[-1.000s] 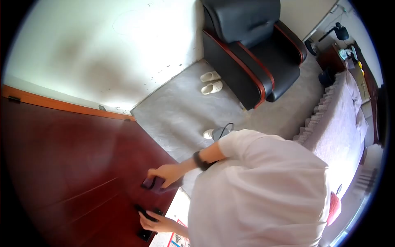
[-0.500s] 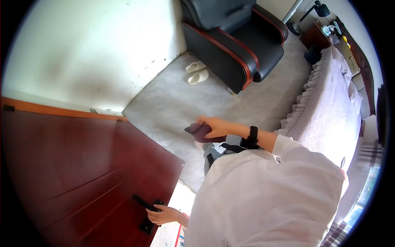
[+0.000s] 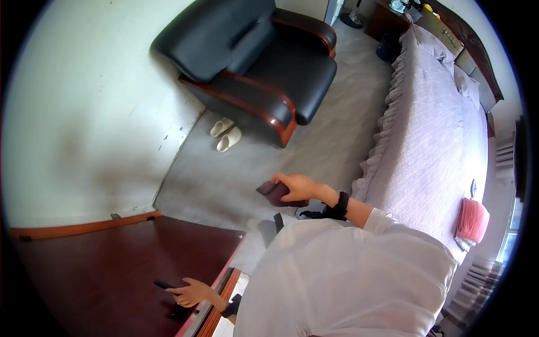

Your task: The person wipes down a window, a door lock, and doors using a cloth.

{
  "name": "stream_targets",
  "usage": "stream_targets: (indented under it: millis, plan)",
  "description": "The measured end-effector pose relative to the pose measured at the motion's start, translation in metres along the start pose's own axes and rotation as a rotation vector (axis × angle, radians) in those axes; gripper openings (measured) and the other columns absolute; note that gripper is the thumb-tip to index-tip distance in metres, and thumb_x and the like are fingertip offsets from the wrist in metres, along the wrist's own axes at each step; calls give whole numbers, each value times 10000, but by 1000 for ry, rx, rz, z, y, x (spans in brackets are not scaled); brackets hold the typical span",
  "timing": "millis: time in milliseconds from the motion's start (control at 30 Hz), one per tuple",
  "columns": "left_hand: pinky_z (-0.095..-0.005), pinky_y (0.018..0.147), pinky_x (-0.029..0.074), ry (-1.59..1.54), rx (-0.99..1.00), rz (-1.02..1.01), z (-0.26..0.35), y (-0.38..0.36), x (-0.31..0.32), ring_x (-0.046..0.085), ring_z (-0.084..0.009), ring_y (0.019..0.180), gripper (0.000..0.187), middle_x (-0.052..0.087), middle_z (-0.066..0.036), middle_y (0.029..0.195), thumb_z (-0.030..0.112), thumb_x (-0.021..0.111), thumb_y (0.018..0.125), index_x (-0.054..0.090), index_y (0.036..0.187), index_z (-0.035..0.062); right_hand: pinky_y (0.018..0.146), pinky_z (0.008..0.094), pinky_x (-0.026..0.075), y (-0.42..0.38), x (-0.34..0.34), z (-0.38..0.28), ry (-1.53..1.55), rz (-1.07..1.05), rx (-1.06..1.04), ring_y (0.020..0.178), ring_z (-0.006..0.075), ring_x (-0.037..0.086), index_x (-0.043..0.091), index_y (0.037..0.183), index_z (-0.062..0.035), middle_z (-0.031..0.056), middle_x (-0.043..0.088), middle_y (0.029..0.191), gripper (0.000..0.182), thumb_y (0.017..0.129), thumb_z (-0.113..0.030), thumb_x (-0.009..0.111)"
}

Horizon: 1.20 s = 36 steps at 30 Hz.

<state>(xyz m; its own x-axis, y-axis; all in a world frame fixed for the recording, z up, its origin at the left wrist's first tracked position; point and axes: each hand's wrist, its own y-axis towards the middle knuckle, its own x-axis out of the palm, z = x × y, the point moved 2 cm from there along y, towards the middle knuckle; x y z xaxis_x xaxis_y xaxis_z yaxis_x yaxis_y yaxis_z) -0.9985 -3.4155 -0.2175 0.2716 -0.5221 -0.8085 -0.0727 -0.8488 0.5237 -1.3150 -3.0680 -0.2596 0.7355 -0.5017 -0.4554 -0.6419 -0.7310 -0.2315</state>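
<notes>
On the left, a dark red door [image 3: 101, 269] fills the lower corner, with a black lever handle [image 3: 163, 285] on it. My left hand [image 3: 192, 292] has its fingers closed around that handle, next to its base. In my right hand [image 3: 300, 186] is a dark maroon folded cloth [image 3: 275, 195], gripped between thumb and fingers and held above the grey floor in front of my body. The far side of the cloth is covered by my hand.
A black armchair [image 3: 295, 73] with reddish wood trim stands ahead, white clogs [image 3: 229, 139] beside it. The bed [image 3: 426, 129] runs along the right, a pink folded item [image 3: 473, 220] at its near end. An orange-brown door frame [image 3: 220, 300] rises beside my left wrist.
The view has turned, so armchair and clogs sit further left. The door, with my left hand still on its handle, stands closer to the frame. My right hand keeps hold of the cloth.
</notes>
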Motion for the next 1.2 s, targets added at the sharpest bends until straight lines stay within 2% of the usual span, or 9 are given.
stream_targets:
  millis: [167,267,400,600,833,867,900,967,1200]
  plan:
    - [-445,1053,264,-37,109,160,69,-13,-34,388,-265,1268,749,430,-94,1337,329,629,756,346,1413,109,772,431,473,-37,-69,40,-5,150,51,901,380,598,440,1183,-130,170,625,976,553,691,-238,670]
    - [-449,1064,258,-69,138,210,104,-15,-34,395,-239,1268,574,433,-72,1333,220,591,769,452,1319,132,780,402,478,-47,-98,54,38,247,88,915,353,604,454,1161,-114,144,631,1016,526,709,-238,692]
    - [-447,1062,263,-144,160,341,146,-9,-36,409,-214,1259,437,448,-53,1323,164,570,762,536,1198,155,754,418,479,-29,-120,71,-26,249,73,870,366,608,454,1163,-127,152,640,951,511,716,-237,674]
    - [-445,1044,309,-109,91,383,216,0,-43,449,-196,1227,363,481,-31,1296,128,574,731,577,1092,156,748,427,482,6,-197,95,-74,189,103,858,367,611,452,1157,-143,170,636,932,483,726,-250,643]
    - [-453,1046,329,-24,139,355,269,7,-70,454,-208,1226,351,486,-39,1299,101,548,719,574,1066,147,739,431,484,35,-312,153,-46,338,271,840,381,613,456,1158,-124,190,637,921,498,729,-268,666]
    - [-463,1019,358,19,173,362,275,8,-74,456,-252,1213,417,495,-75,1266,143,565,752,534,1167,110,742,434,481,35,-328,157,-95,354,342,845,383,613,458,1155,-104,202,638,912,512,724,-266,681]
    - [-463,1015,362,28,164,373,283,4,-77,459,-258,1209,424,496,-83,1263,150,566,758,526,1177,103,744,433,481,33,-340,162,-85,389,351,844,384,612,469,1151,-105,205,638,900,505,722,-266,681]
    - [-463,1011,366,33,166,357,304,-10,-84,462,-264,1204,432,496,-90,1260,157,567,763,517,1187,96,747,431,482,29,-368,177,-67,464,363,842,386,611,491,1142,-108,210,639,876,492,717,-267,681]
    - [-462,979,397,58,58,-150,413,-127,-120,485,-312,1166,511,503,-146,1234,213,573,803,450,1268,39,738,423,490,24,-457,253,-83,445,481,831,383,624,494,1117,-71,215,646,889,492,733,-300,699]
